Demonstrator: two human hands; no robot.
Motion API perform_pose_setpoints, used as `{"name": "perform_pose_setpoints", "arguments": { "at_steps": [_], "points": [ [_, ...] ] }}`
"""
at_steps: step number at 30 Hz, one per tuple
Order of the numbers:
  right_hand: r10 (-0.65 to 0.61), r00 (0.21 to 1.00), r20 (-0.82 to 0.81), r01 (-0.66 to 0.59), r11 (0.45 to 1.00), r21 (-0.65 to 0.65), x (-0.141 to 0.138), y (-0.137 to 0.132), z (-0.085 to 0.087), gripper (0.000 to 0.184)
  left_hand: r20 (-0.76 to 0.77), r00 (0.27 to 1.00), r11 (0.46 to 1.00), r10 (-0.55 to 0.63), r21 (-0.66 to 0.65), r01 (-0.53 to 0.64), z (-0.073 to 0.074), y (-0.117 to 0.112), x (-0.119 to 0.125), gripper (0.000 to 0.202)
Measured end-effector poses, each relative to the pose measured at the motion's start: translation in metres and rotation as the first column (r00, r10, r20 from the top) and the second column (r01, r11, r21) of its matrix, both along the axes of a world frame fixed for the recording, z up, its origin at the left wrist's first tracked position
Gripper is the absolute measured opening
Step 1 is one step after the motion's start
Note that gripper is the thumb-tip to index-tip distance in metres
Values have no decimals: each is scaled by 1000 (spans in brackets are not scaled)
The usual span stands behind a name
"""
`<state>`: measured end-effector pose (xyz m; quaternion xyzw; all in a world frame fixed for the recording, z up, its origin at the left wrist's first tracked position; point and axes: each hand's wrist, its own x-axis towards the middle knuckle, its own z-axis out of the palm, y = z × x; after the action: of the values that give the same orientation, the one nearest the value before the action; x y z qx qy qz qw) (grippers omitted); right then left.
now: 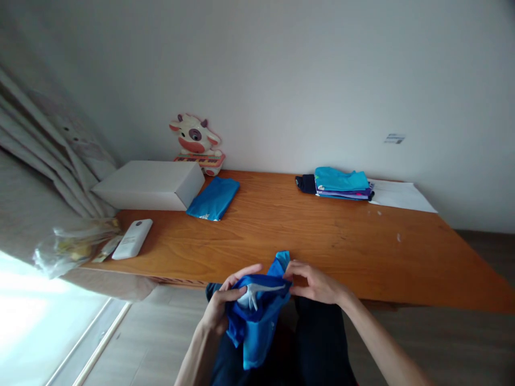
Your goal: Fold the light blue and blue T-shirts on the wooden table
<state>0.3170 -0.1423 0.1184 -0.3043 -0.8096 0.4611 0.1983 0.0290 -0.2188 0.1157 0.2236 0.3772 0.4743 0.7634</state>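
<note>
Head view: your left hand and right hand both grip a blue garment at the near edge of the wooden table; fingers are closed on the cloth, which hangs bunched over your lap. Its white marking appears to be a print, though folds obscure it. On the table, far left, lie a folded blue cloth, a white box and a white device. Far right sits a folded clothes stack beside white paper.
</note>
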Motion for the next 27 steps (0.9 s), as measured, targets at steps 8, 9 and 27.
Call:
{"name": "perform_pose_setpoints", "arguments": {
  "at_steps": [8, 9, 27],
  "points": [
    [-347, 926, -148, 339, 938, -77, 28, -23, -11, 23, -113, 994, 995, -1, 102, 12, 3, 1, 0, 80],
    [-401, 904, -146, 401, 915, -31, 33, -26, -9, 23, -172, 985, 991, -8, 131, 31, 5, 1, -1, 78],
    [-769, 627, -123, 688, 472, 551, 134, -102, 19, 11, -709, 703, 943, 55, 268, 197, -72, -51, 64, 37]
  ]
}}
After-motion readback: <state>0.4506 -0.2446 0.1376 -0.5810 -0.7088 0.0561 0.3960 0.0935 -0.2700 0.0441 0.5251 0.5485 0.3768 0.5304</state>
